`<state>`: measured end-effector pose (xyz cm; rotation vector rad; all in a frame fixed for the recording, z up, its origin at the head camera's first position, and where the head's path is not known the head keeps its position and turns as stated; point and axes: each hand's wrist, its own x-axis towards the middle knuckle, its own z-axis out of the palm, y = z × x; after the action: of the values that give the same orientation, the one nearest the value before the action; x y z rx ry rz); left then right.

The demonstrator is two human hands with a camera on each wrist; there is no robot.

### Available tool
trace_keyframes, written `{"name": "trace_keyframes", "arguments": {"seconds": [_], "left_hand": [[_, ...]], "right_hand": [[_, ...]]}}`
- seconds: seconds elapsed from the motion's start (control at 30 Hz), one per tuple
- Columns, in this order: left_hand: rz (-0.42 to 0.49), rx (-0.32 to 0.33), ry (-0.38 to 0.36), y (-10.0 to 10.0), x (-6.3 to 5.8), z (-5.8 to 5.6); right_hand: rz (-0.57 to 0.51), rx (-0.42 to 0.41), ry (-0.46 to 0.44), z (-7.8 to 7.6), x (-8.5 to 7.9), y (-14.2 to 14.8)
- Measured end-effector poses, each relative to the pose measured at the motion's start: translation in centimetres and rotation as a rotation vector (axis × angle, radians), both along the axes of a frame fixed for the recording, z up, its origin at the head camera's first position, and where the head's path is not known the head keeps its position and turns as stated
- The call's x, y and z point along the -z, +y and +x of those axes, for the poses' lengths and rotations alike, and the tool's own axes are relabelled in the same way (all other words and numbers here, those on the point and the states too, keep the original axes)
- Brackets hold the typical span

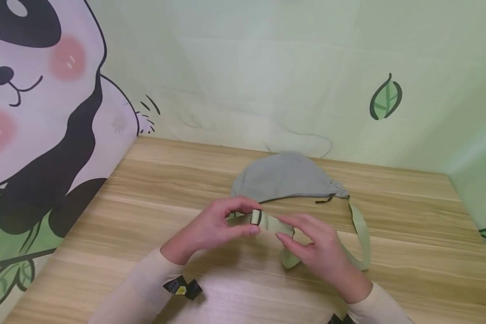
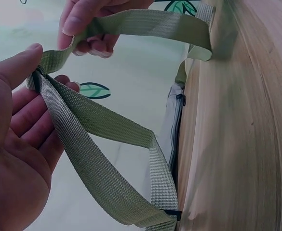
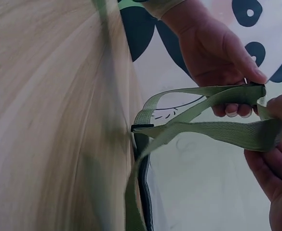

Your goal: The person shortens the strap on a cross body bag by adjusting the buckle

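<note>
A grey waist bag (image 1: 285,176) lies on the table with a light green webbing strap (image 1: 361,227) running from its right end. My left hand (image 1: 216,227) pinches the strap at a dark-edged slider buckle (image 1: 256,218), between thumb and fingers. Just to the right, my right hand (image 1: 313,240) pinches the same strap between thumb and fingers. Between the hands the webbing makes a short bend. In the left wrist view, doubled webbing (image 2: 97,120) hangs from my left hand down to another dark buckle (image 2: 172,214) near the bag. The bag's left end is partly hidden behind my left hand.
The wood-grain table (image 1: 146,216) meets a light green wall (image 1: 227,81) printed with a panda (image 1: 36,112) and leaves. A dark zipper pull (image 1: 323,201) sticks out from the bag's front edge. Part of the strap droops near my right wrist.
</note>
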<state>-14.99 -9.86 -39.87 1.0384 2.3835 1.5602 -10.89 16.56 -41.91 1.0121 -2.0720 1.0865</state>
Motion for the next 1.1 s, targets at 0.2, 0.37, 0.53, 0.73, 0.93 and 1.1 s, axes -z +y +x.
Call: {"name": "trace_keyframes", "arguments": {"seconds": [0.2,0.37,0.53,0.73,0.93,1.1], "left_hand": [[-0.023,-0.007,-0.013,0.0,0.0,-0.1],[-0.011,0.008,-0.009,0.2,0.1,-0.1],[0.033,0.015,0.014,0.3,0.0,0.0],[0.076,0.024,0.049,0.4,-0.1,0.0],[0.105,0.034,0.070,0.5,0.1,0.0],[0.108,0.044,0.067,0.5,0.1,-0.1]], "right_hand": [[-0.134,-0.027,-0.077,0.2,-0.1,0.2],[-0.219,-0.096,-0.106,0.1,-0.1,0.1],[-0.188,-0.074,-0.168,0.2,-0.2,0.1],[-0.099,-0.018,-0.172,0.1,-0.4,-0.1],[-0.076,0.028,-0.047,0.0,-0.5,-0.7],[-0.077,0.031,0.040,0.0,-0.7,-1.2]]}}
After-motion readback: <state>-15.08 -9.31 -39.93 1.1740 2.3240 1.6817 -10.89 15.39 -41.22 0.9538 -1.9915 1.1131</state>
